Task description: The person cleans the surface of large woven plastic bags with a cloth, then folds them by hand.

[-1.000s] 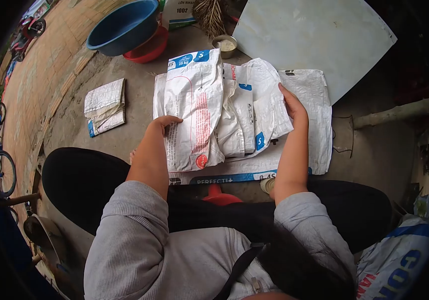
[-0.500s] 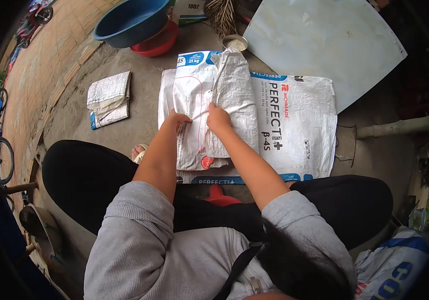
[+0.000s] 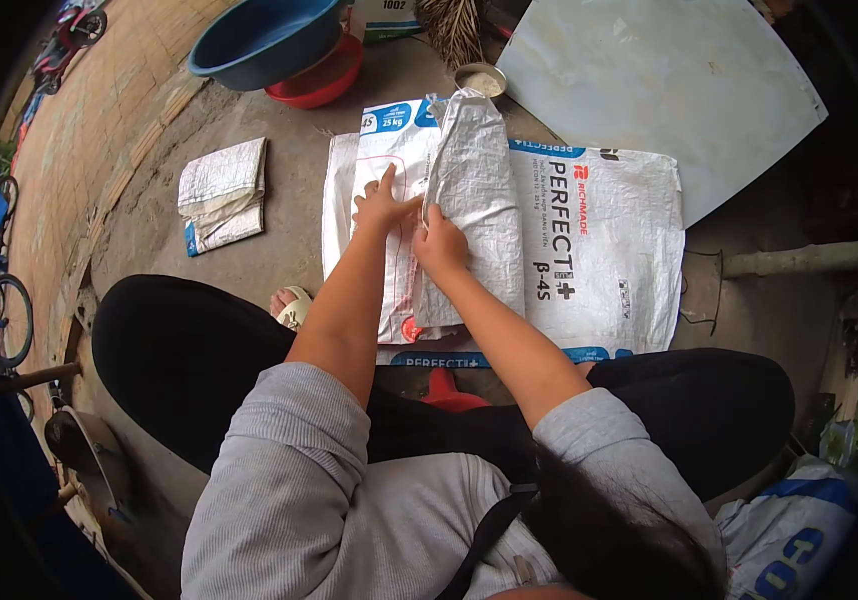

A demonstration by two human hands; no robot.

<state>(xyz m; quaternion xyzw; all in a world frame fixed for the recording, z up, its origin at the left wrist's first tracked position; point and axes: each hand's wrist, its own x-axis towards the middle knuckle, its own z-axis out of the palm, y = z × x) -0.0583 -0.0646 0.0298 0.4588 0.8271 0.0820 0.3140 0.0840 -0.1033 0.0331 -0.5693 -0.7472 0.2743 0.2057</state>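
Note:
A white woven feed sack (image 3: 474, 200) lies partly folded over in front of me, its flap turned toward the right. My right hand (image 3: 441, 243) pinches the flap's edge near the middle. On the printed face just left of that edge rests my left hand (image 3: 381, 207), fingers spread and thumb toward the fold. Underneath, another white sack (image 3: 609, 250) printed "PERFECT" is spread flat and reaches out to the right.
A small folded sack (image 3: 224, 195) lies on the ground at left. Beyond are a blue basin (image 3: 269, 45), a red basin (image 3: 324, 80), a metal bowl (image 3: 481, 80) and a large pale board (image 3: 659, 90). A wooden pole (image 3: 804, 255) juts in from the right.
My left hand has moved up and right across the sack, its fingers now spread. The right hand keeps its pinch on the flap's edge, which looks straighter.

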